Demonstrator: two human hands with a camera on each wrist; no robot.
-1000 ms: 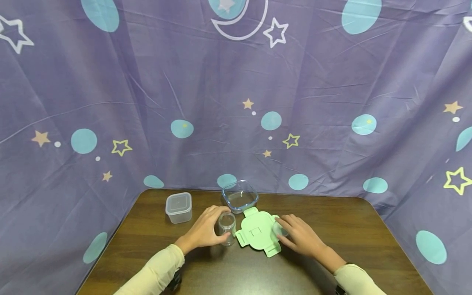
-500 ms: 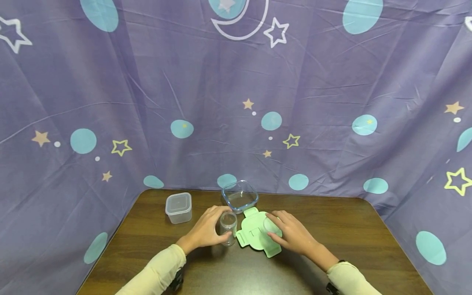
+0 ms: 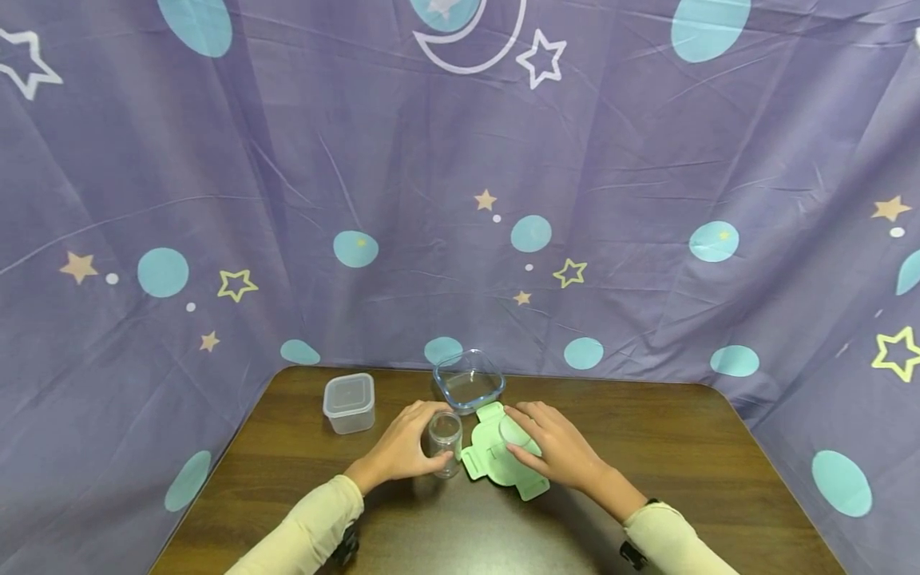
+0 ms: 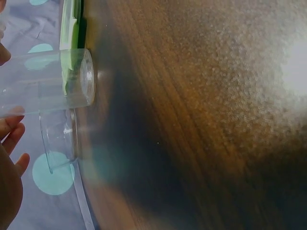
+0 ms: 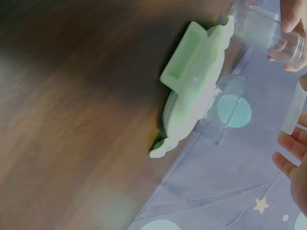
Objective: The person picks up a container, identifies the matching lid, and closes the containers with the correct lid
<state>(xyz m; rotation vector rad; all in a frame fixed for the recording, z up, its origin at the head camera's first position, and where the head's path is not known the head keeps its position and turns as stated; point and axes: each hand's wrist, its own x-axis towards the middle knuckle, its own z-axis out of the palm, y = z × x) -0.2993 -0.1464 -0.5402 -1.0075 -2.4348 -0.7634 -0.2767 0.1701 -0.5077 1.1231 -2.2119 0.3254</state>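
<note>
A clear, open-topped jar [image 3: 447, 435] stands upright on the table, with my left hand [image 3: 402, 449] gripping it from the left, thumb in front and fingers behind. My right hand [image 3: 564, 449] holds a round translucent lid [image 3: 513, 432] by its edge, to the right of the jar. In the right wrist view this lid [image 5: 295, 109] appears edge-on between thumb and fingers, apart from the jar [image 5: 259, 28]. Below the held lid lies a light green lid [image 3: 499, 469] with side flaps, partly covered by my right hand in the head view.
Behind the jar and the green lid sits a square glass container [image 3: 460, 405] with a bluish rim. A small translucent plastic box [image 3: 349, 403] with its lid on stands at the back left. The wooden table [image 3: 647, 423] ends at a purple patterned curtain [image 3: 618, 319].
My right hand has moved left with the round lid, from the green lid's right side to over its middle, closer to the jar. The left hand and jar have barely moved.
</note>
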